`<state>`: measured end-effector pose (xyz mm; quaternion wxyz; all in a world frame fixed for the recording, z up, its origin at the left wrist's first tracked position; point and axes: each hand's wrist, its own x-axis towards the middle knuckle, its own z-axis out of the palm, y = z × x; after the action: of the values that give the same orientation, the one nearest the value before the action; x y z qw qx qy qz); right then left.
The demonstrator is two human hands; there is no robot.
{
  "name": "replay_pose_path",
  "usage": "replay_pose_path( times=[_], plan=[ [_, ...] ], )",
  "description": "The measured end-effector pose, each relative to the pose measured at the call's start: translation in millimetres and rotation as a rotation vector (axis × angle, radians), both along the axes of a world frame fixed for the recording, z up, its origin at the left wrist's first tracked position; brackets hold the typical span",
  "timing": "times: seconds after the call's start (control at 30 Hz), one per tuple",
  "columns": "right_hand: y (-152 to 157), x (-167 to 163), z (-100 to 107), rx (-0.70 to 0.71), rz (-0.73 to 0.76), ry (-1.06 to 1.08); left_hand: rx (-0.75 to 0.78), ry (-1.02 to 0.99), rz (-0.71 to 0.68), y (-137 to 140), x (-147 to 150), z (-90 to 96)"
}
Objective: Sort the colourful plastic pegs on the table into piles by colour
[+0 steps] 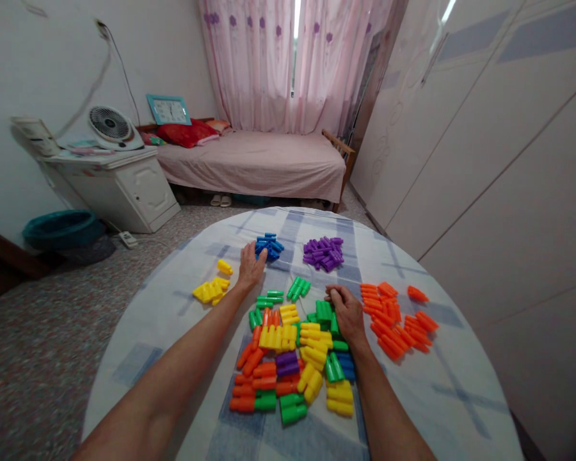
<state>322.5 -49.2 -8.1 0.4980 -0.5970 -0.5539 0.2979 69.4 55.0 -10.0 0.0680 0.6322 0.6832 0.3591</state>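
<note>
At the left edge of a small heap of blue plastic pieces [271, 246] is my left hand [252, 266], its thumb spread away from the fingers and nothing visible in it. My right hand [348, 312] rests beside green pieces [323, 311], right of the mixed pile. Its fingers are curled in; whatever they may hold is hidden. The mixed pile in front of me has yellow pieces [278, 338], orange pieces [265, 370], green ones and a purple piece [287, 363]. Many are peg-like tubes joined side by side.
A purple heap [323, 253] lies toward the table's far side, an orange heap [396, 320] at right, and yellow pieces [212, 291] at left. The round table [173, 378] has a checked cloth. Beyond stand a bed [259, 160], a white cabinet [144, 192] and a wardrobe [461, 141].
</note>
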Motion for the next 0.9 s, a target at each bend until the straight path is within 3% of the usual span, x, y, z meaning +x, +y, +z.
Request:
replay_pose_path(
  times=[0.13,0.23,0.33,0.47,0.57,0.73,0.9],
  plan=[
    [0,-1,2,0.0,0.011,0.037,0.021,0.042,-0.058,-17,-6,13.3],
    [0,-1,1,-0.001,0.014,0.068,0.051,0.267,-0.075,-50,-22,20.6],
    [2,0,0,0.003,0.013,0.109,-0.019,0.491,-0.012,-76,-41,25.5],
    [3,1,-1,-0.009,0.004,0.17,-0.091,0.586,-0.014,-90,-51,33.4],
    [2,2,0,-0.019,0.004,0.207,-0.003,0.52,-0.074,-98,-34,39.8],
    [2,3,0,-0.025,0.016,0.237,0.036,0.227,-0.355,-115,12,39.2],
    [1,2,2,-0.031,0.015,0.223,-0.047,0.194,-0.316,-117,21,26.4]
  ],
)
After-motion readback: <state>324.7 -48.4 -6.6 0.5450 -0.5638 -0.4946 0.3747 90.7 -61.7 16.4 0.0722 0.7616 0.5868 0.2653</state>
